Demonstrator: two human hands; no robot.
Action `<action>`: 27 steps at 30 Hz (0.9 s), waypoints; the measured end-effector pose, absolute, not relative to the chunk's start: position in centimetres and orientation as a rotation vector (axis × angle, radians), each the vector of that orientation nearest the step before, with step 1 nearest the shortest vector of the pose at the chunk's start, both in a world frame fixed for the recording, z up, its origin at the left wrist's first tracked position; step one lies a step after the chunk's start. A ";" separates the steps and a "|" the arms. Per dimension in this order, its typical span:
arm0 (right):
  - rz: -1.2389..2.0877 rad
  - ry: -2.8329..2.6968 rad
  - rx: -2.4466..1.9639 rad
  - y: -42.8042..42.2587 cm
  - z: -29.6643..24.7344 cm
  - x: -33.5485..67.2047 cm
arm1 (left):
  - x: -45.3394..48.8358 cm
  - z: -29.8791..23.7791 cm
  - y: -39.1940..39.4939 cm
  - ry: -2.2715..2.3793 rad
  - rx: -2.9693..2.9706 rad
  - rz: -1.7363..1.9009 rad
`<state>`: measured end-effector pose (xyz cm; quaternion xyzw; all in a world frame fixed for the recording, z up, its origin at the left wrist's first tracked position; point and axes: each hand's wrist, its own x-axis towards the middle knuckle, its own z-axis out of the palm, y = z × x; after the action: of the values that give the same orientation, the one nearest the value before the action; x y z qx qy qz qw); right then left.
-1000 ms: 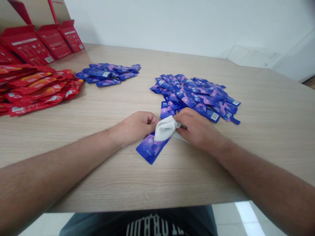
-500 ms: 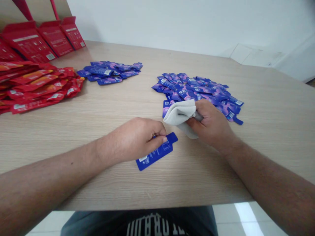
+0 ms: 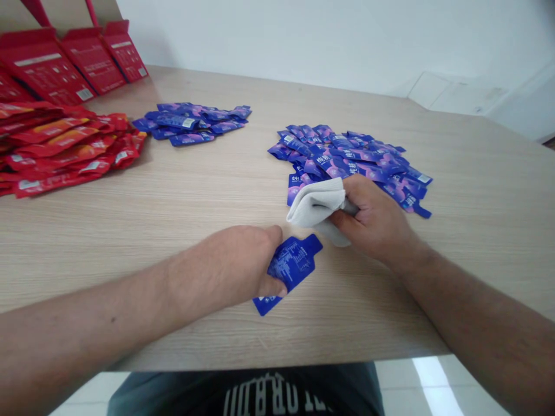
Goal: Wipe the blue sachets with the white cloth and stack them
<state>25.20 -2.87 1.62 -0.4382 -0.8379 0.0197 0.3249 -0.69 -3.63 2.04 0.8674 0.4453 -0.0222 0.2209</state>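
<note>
My left hand [image 3: 228,260] pinches a blue sachet [image 3: 295,264] above the desk [image 3: 130,214]; my right hand [image 3: 373,216] clamps a white cloth [image 3: 314,207] beside a heap of sachets [image 3: 347,155].

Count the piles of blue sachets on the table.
2. The smaller pile lies toward the back of the wooden table; the larger pile lies to the right, just beyond the right hand holding a white cloth. A lone blue sachet held by the left hand is not counted.
</note>
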 end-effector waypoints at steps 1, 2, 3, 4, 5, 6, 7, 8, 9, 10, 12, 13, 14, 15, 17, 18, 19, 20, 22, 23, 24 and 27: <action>0.061 -2.205 -1.137 -3.0 1.7 25.1 | -0.7 2.0 -3.3 1.207 2.369 -0.041; 0.072 -2.210 -1.129 -3.1 1.8 25.0 | -0.7 2.0 -2.9 1.186 2.333 -0.018; 0.085 -2.220 -1.122 -3.2 2.0 24.9 | -0.7 2.1 -2.5 1.172 2.289 0.004; 0.099 -2.231 -1.111 -3.3 2.1 24.9 | -0.8 2.3 -2.0 1.165 2.236 0.018; 0.113 -2.247 -1.093 -3.4 2.2 24.8 | -0.8 2.4 -1.6 1.160 2.174 0.020; 0.128 -2.266 -1.070 -3.4 2.2 24.8 | -0.9 2.5 -1.3 1.158 2.110 0.011; 0.147 -2.287 -1.043 -3.5 2.3 24.8 | -0.9 2.6 -1.0 1.152 2.050 -0.007; 0.167 -2.313 -1.011 -3.4 2.2 24.9 | -1.0 2.6 -0.7 1.145 2.003 -0.024; 0.188 -2.342 -0.974 -3.4 2.2 24.9 | -1.0 2.6 -0.6 1.139 1.970 -0.037; 0.209 -2.371 -0.937 -3.4 2.1 24.9 | -1.0 2.5 -0.5 1.139 1.948 -0.039; 0.235 -2.432 -0.896 -3.4 1.7 24.6 | -0.9 2.3 -0.4 1.151 1.922 -0.024; 0.228 -2.455 -0.885 -3.6 1.5 24.2 | -0.8 2.2 -0.4 1.162 1.909 -0.013; 0.208 -2.470 -0.880 -3.8 1.4 23.7 | -0.6 2.1 -0.4 1.174 1.896 0.002; 0.178 -2.481 -0.881 -4.1 1.2 23.1 | -0.5 2.1 -0.4 1.179 1.888 0.020; 0.112 -2.512 -0.850 -4.9 1.1 21.8 | -0.3 2.1 -0.5 1.159 1.898 0.054; 0.092 -2.556 -0.821 -5.3 1.1 21.2 | -0.3 2.1 -0.6 1.141 1.903 0.062; 0.084 -2.623 -0.764 -5.6 1.2 20.7 | -0.2 2.1 -0.6 1.123 1.904 0.063; 0.101 -2.689 -0.706 -5.7 1.2 20.5 | -0.2 2.1 -0.6 1.108 1.901 0.060; 0.110 -2.723 -0.674 -5.4 1.0 20.7 | -0.3 2.1 -0.6 1.107 1.881 0.052; 0.094 -2.673 -0.748 -5.2 0.9 20.9 | -0.3 2.0 -0.6 1.116 1.869 0.049; 0.090 -2.615 -0.808 -4.9 0.7 21.2 | -0.4 1.9 -0.5 1.122 1.861 0.045; 0.039 -2.534 -0.879 -4.7 0.7 21.4 | -0.5 1.7 -0.4 1.112 1.856 0.037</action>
<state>21.42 -4.74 0.65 -0.3190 -0.9199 0.0143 0.2277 -0.48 -0.40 1.65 0.7573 0.4537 0.0150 0.4695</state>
